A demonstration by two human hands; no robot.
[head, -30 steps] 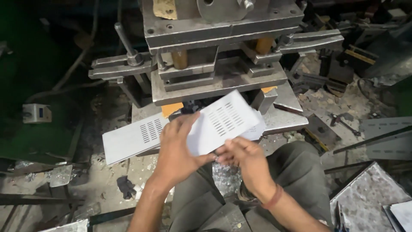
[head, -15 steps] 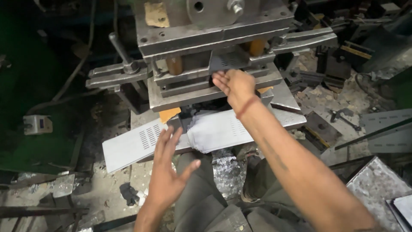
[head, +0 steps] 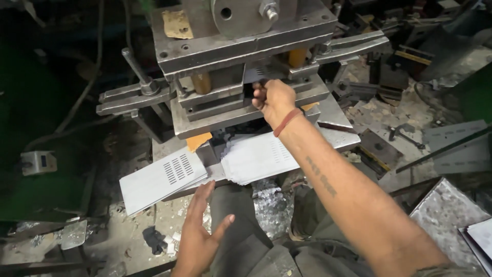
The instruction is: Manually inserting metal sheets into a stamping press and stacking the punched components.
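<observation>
Hands are busy at a heavy steel press (head: 241,66), seen from above over the person's knees. The right hand (head: 271,97) reaches forward into the gap between the upper and lower blocks of the press, its fingers curled together around the edge of a thin grey sheet (head: 256,74) that lies in that slot; how firmly the sheet is pinched cannot be told, since the fingertips are hidden inside the gap. A red band (head: 287,121) circles the wrist of that hand. Just below the right forearm, on the bench (head: 335,115) plate in front of the press, lies a fanned stack of pale sheets (head: 253,159) with slotted rows punched in them. The left hand (head: 197,238) hangs low and near the body, palm down, fingers spread apart and holding nothing; its fingertips point toward a second stack of slotted sheets (head: 159,179) that lies just ahead of it and to its left, close but not touching. Beyond that hand's thumb side, between the knees, a heap of small bright metal scraps (head: 271,205) covers the floor. Far to the right of the right arm, a ribbed grey metal plate (head: 446,210) leans among dark tools and offcuts
</observation>
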